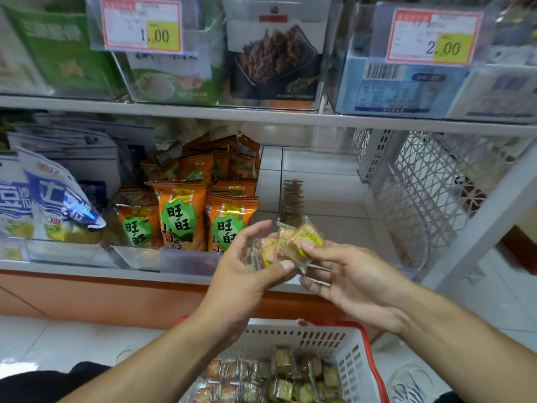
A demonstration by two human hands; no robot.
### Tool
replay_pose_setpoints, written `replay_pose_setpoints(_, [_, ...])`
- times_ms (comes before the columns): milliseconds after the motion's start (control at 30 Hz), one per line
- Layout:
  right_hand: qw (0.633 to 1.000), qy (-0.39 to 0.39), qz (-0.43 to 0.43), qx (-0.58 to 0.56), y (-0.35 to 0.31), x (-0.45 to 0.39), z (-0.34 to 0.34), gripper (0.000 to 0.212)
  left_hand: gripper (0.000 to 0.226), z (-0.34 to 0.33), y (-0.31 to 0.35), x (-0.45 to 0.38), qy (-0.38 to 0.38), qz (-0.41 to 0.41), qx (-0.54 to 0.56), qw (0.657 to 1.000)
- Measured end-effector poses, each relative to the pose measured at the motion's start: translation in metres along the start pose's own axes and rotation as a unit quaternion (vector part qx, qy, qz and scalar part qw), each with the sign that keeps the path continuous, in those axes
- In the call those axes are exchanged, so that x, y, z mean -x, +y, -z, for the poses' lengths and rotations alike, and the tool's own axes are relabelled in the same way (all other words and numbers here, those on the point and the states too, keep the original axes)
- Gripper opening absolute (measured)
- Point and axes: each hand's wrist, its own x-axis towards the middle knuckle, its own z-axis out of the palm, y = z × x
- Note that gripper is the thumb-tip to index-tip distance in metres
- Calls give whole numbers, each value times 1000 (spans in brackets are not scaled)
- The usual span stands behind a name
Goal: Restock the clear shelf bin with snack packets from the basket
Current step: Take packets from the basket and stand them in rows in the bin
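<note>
Head view: both hands hold a small fan of clear-wrapped snack packets (pixel 286 242) in front of the lower shelf, above the white basket (pixel 357 356) that sits on the floor with more of the same packets inside. Left hand (pixel 247 269) has thumb under the left packets, fingers loosely spread; right hand (pixel 343 274) pinches the rightmost packet at its corner. Target looks like the clear shelf bin (pixel 343 199) right of the orange snack bags (pixel 180 216), nearly empty, with one row of dark packets (pixel 292 199) standing in it. Risks: grip is light and the wrappers look slick, so one could slide out during the hand-to-hand transfer and drop to the floor or back into the basket; tossed loose, they'd likely land jumbled or knock the standing row over. Hard to read: bin walls are transparent, so front lip and side edges are mostly guesswork; exact packet count in hand unclear from overlap; basket cut off at the frame bottom.
</note>
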Motion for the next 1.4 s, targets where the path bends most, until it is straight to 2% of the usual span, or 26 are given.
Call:
replay_pose_setpoints(67, [999, -4, -1, 35, -1, 0, 2, 32, 68, 0, -1, -1, 2, -1, -4, 1000])
replay_pose_setpoints(167, [997, -14, 7, 75, -8, 0, 3, 32, 60, 0, 1, -4, 2, 25, 62, 998])
replay_pose_setpoints(333, [998, -23, 32, 44, -14, 2, 4, 42, 53, 2, 9, -6, 21, 50, 150, 987])
replay_pose_setpoints(433, [1000, -28, -3, 3, -12, 1, 4, 41, 51, 0, 11, -6, 29, 46, 136, 989])
replay_pose_setpoints(533, [999, -38, -24, -4, -7, -1, 4, 50, 45, 0, 11, -6, 41, 36, 117, 992])
replay_pose_setpoints(633, [996, -79, -27, 21, -6, -2, 3, 55, 35, -3, 11, -5, 37, 26, 81, 996])
replay_pose_setpoints(767, [988, -122, -6, 91, -9, -3, 5, 47, 30, -7, 7, -8, 53, 1, 11, 999])
replay_pose_setpoints(900, [985, -110, 6, 131, -11, -6, 6, 56, 52, -2, 7, -8, 62, -4, -6, 998])
replay_pose_setpoints(967, [983, -106, 13, 150, -12, -7, 5, 58, 56, 1, 8, -9, 77, -6, -11, 997])
replay_pose_setpoints(1133, [986, -93, 26, 132, -24, -16, 8, 62, 54, 3, 12, -11, 120, 1, 16, 993])
replay_pose_setpoints(1200, [990, -53, 56, 120, -35, -23, 14, 62, 43, 5, 11, -11, 130, 9, 20, 991])
replay_pose_setpoints(1233, [984, -11, 89, 156, -40, -28, 19, 63, 39, 5, 10, -12, 129, 16, 13, 991])
replay_pose_setpoints(1267, [959, 52, 135, 244, -45, -34, 25, 62, 40, 5, 9, -11, 120, 25, 0, 992])
replay_pose_setpoints(1300, [904, 123, 175, 370, -49, -41, 33, 59, 46, 3, 7, -11, 105, 37, -16, 994])
replay_pose_setpoints(1333, [829, 180, 195, 493, -52, -47, 39, 57, 52, 0, 6, -10, 87, 51, -28, 995])
replay_pose_setpoints(1367, [761, 207, 192, 584, -52, -54, 44, 56, 58, -3, 4, -9, 70, 66, -33, 995])
replay_pose_setpoints(1400, [723, 208, 171, 636, -52, -61, 47, 55, 63, -5, 3, -9, 56, 81, -31, 995])
